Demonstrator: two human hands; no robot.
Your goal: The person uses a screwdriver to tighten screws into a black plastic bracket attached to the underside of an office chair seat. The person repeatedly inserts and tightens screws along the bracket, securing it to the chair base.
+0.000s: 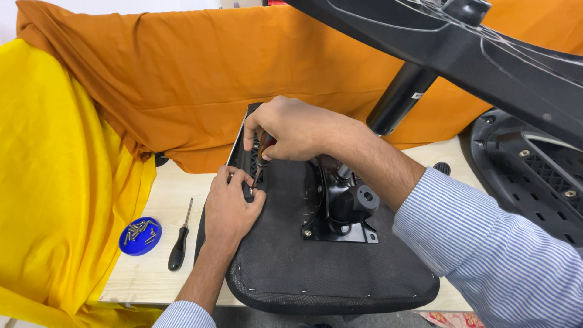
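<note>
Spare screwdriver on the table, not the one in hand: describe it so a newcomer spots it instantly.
Start at the upturned black seat base on the pale table. Just left of it, beside the left hand's wrist, lies the spare screwdriver: black handle nearest, thin shaft pointing away. The blue dish of screws sits further left.

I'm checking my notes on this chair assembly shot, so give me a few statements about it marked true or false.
1. The right hand holds a red-handled screwdriver over the upturned black fabric-covered chair seat. True.
2. The left hand rests on the seat beside the tip. True.
3. The round blue dish of screws sits on the seat. False: it lies on the pale wooden table.
4. The black-handled screwdriver is held. False: it lies alone on the table.
</note>
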